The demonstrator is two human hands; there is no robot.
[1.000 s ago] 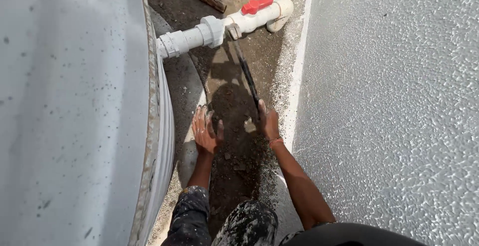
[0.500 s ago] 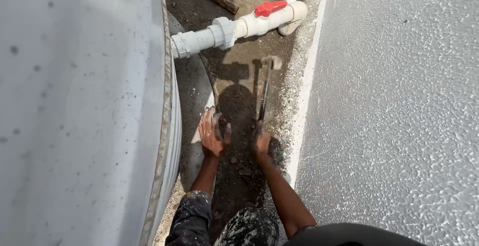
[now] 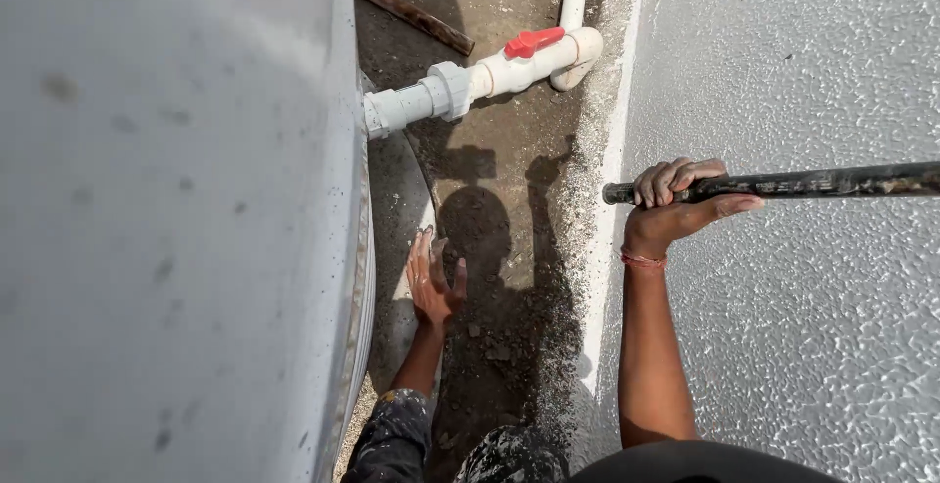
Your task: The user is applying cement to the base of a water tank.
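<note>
My right hand (image 3: 676, 201) grips the end of a long dark metal rod (image 3: 822, 183), held level over the rough white wall top and running off the right edge. My left hand (image 3: 434, 279) lies flat on the dirt floor of the narrow gap, fingers spread, close to the base of the big grey tank (image 3: 176, 219). Soil sticks to both hands. Beyond them a white plastic pipe (image 3: 490, 80) with a red valve handle (image 3: 534, 42) leaves the tank and bends away.
The white textured wall (image 3: 803, 326) fills the right side. A strip of gravel (image 3: 587, 180) runs along its foot. A rusty bar (image 3: 411, 15) lies on the ground at the far end. My paint-spattered trousers (image 3: 441, 444) show at the bottom.
My right hand has lifted the rod out of the dirt gap and swung it up to the right over the wall. My left hand has stayed on the ground.
</note>
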